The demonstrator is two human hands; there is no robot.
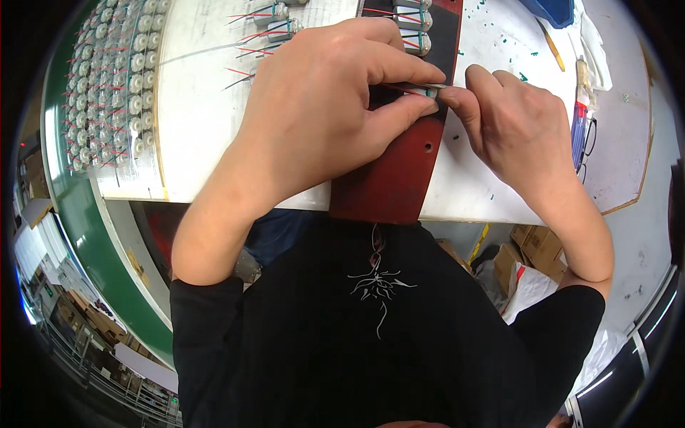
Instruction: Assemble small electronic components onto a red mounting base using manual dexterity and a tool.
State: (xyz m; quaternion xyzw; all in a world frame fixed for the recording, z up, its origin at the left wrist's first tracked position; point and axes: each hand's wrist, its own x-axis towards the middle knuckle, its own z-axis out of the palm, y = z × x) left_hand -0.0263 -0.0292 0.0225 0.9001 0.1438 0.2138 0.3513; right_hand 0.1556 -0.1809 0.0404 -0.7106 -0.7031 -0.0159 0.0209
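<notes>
Left hand and right hand both pinch the small motor; keep the grip steady above the red board.

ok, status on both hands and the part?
Left hand pinching small motor, red leads trailing. Right hand fingertips on its end. Both over dark red board. Nothing blocking.

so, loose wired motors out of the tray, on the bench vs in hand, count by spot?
On the white board: 3 motors
On the dark red strip: 3 motors
Between left hand and right hand: 1 motor
Total: 7
</notes>
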